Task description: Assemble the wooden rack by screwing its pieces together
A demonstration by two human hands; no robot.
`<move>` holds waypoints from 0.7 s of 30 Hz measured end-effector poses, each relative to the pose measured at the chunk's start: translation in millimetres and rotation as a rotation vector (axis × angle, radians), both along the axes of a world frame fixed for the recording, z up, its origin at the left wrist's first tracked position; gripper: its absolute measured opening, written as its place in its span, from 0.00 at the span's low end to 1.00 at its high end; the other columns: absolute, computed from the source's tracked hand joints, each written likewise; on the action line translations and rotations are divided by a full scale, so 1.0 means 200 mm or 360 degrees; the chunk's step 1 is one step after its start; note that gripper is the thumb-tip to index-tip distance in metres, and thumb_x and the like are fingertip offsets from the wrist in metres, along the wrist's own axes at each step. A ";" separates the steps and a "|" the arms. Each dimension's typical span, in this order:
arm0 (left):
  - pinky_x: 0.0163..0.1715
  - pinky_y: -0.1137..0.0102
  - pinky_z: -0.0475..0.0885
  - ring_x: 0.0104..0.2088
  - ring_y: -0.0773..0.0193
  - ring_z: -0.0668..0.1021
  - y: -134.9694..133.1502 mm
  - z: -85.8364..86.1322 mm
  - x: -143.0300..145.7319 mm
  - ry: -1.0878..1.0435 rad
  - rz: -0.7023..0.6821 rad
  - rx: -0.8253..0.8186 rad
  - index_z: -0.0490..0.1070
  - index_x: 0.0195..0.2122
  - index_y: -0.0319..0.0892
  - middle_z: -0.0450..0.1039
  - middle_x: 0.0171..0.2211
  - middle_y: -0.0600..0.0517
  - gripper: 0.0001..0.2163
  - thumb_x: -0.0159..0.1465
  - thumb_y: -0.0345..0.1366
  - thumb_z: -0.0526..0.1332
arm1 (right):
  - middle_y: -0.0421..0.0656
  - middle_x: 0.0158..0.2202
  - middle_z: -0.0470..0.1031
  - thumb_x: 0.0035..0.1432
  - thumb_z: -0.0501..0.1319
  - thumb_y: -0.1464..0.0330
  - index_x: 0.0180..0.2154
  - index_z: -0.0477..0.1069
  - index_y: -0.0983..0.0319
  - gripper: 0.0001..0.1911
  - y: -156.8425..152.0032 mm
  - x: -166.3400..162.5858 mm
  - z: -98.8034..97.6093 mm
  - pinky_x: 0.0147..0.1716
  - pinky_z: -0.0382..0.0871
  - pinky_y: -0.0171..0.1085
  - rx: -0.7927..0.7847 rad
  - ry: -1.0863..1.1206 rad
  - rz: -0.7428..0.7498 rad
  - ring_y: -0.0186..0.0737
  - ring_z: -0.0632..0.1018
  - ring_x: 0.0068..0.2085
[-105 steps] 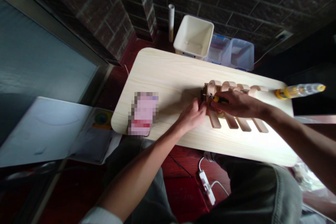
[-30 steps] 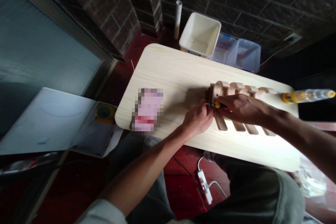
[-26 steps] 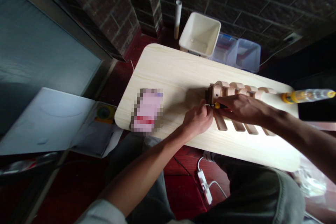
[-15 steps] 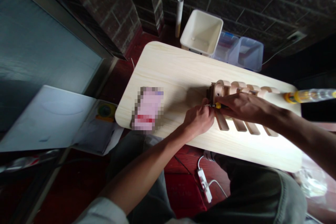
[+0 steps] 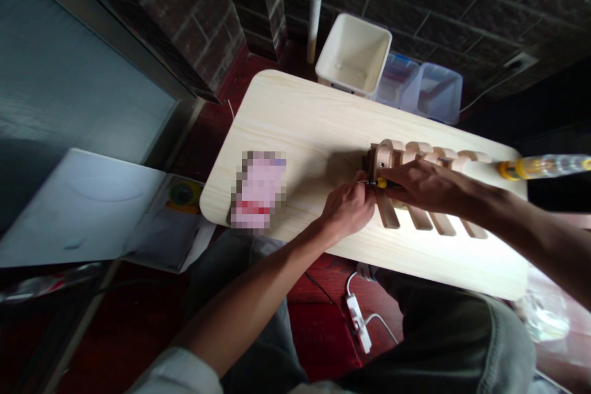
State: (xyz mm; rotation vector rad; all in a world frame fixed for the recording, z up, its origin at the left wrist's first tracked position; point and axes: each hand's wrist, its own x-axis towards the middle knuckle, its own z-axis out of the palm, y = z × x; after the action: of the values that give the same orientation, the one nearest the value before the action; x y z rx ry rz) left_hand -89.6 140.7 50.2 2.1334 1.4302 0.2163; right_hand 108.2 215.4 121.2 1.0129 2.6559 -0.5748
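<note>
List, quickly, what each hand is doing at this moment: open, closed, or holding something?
Left hand: closed, at the screwdriver's tip; whether it pinches anything cannot be told.
Right hand: closed, holding the screwdriver.

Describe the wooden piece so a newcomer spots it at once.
Start at the pale tabletop and go to its right half, short of the yellow-and-clear object at the right end. There, partly covered by the right grip, lies the wooden piece. Unlike its neighbours, it has four rounded loops along the far side and four flat strips jutting toward the wearer.
</note>
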 end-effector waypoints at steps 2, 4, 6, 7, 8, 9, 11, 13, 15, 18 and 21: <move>0.45 0.62 0.83 0.43 0.53 0.87 0.00 -0.01 0.00 -0.0049 0.0027 0.0004 0.80 0.52 0.39 0.81 0.55 0.38 0.17 0.78 0.29 0.50 | 0.41 0.31 0.81 0.78 0.57 0.63 0.46 0.78 0.58 0.11 0.00 0.00 0.00 0.31 0.61 0.37 -0.0032 0.0006 0.0008 0.39 0.77 0.29; 0.45 0.61 0.83 0.41 0.54 0.86 0.00 -0.02 0.00 -0.0124 0.0058 0.0011 0.80 0.50 0.39 0.81 0.54 0.38 0.16 0.78 0.28 0.50 | 0.42 0.32 0.82 0.77 0.58 0.64 0.46 0.78 0.59 0.10 0.00 -0.01 0.01 0.32 0.62 0.37 -0.0068 -0.0017 -0.0021 0.40 0.78 0.30; 0.45 0.60 0.84 0.40 0.54 0.86 0.00 -0.04 0.01 -0.0197 0.0068 0.0049 0.80 0.48 0.39 0.81 0.53 0.37 0.16 0.78 0.28 0.51 | 0.44 0.33 0.82 0.76 0.59 0.66 0.47 0.79 0.60 0.09 0.00 -0.03 0.03 0.32 0.62 0.37 -0.0117 -0.0060 -0.0062 0.41 0.79 0.32; 0.45 0.60 0.84 0.39 0.54 0.86 0.00 -0.06 0.01 -0.0224 0.0063 0.0079 0.80 0.47 0.38 0.81 0.53 0.36 0.16 0.77 0.28 0.51 | 0.45 0.34 0.83 0.76 0.60 0.67 0.47 0.78 0.61 0.09 0.00 -0.03 0.04 0.32 0.62 0.37 -0.0144 -0.0073 -0.0077 0.41 0.79 0.33; 0.44 0.60 0.84 0.39 0.54 0.85 0.00 -0.07 0.01 -0.0245 0.0055 0.0111 0.80 0.46 0.38 0.81 0.53 0.36 0.15 0.77 0.28 0.51 | 0.45 0.35 0.83 0.76 0.60 0.68 0.48 0.78 0.61 0.08 0.00 -0.04 0.05 0.32 0.62 0.37 -0.0165 -0.0074 -0.0086 0.41 0.79 0.33; 0.44 0.60 0.84 0.38 0.54 0.85 0.00 -0.08 0.01 -0.0259 0.0046 0.0141 0.80 0.46 0.38 0.81 0.52 0.36 0.15 0.77 0.28 0.52 | 0.46 0.35 0.83 0.76 0.60 0.68 0.48 0.78 0.62 0.08 -0.01 -0.04 0.06 0.33 0.61 0.37 -0.0171 -0.0065 -0.0093 0.40 0.78 0.33; 0.42 0.60 0.84 0.38 0.55 0.85 0.00 -0.10 0.01 -0.0276 0.0045 0.0178 0.79 0.45 0.38 0.81 0.52 0.36 0.14 0.77 0.28 0.52 | 0.47 0.36 0.83 0.77 0.60 0.68 0.48 0.78 0.62 0.08 -0.01 -0.05 0.07 0.33 0.61 0.37 -0.0160 -0.0050 -0.0095 0.39 0.78 0.32; 0.42 0.60 0.83 0.38 0.54 0.85 -0.01 -0.10 0.01 -0.0313 0.0091 0.0184 0.78 0.45 0.39 0.81 0.52 0.36 0.13 0.77 0.29 0.52 | 0.47 0.36 0.83 0.78 0.59 0.67 0.48 0.78 0.62 0.09 -0.01 -0.05 0.08 0.32 0.60 0.37 -0.0130 -0.0076 -0.0086 0.39 0.77 0.32; 0.42 0.61 0.83 0.40 0.54 0.85 -0.02 -0.11 0.00 -0.0412 0.0194 0.0165 0.76 0.47 0.40 0.81 0.53 0.37 0.10 0.78 0.31 0.54 | 0.48 0.35 0.83 0.79 0.59 0.66 0.48 0.79 0.63 0.10 -0.02 -0.06 0.09 0.32 0.60 0.37 -0.0090 -0.0124 -0.0073 0.40 0.78 0.32; 0.42 0.64 0.83 0.42 0.58 0.85 -0.03 -0.10 -0.02 -0.0699 0.0425 0.0082 0.72 0.50 0.43 0.82 0.50 0.43 0.06 0.78 0.31 0.56 | 0.48 0.35 0.83 0.77 0.60 0.67 0.50 0.80 0.62 0.11 -0.02 -0.07 0.10 0.31 0.58 0.37 -0.0061 -0.0192 -0.0096 0.40 0.79 0.34; 0.43 0.68 0.82 0.42 0.62 0.85 -0.02 -0.09 -0.01 -0.1042 0.0624 -0.0014 0.69 0.52 0.46 0.83 0.47 0.47 0.06 0.77 0.30 0.60 | 0.48 0.36 0.84 0.76 0.59 0.68 0.51 0.82 0.62 0.13 -0.02 -0.06 0.11 0.30 0.58 0.36 -0.0067 -0.0211 -0.0146 0.39 0.79 0.33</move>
State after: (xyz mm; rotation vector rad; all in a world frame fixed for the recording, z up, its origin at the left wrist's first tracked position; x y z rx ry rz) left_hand -92.0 136.0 31.3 1.5286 1.4013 0.9535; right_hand 95.3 211.6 144.1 1.1245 2.4826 -0.5593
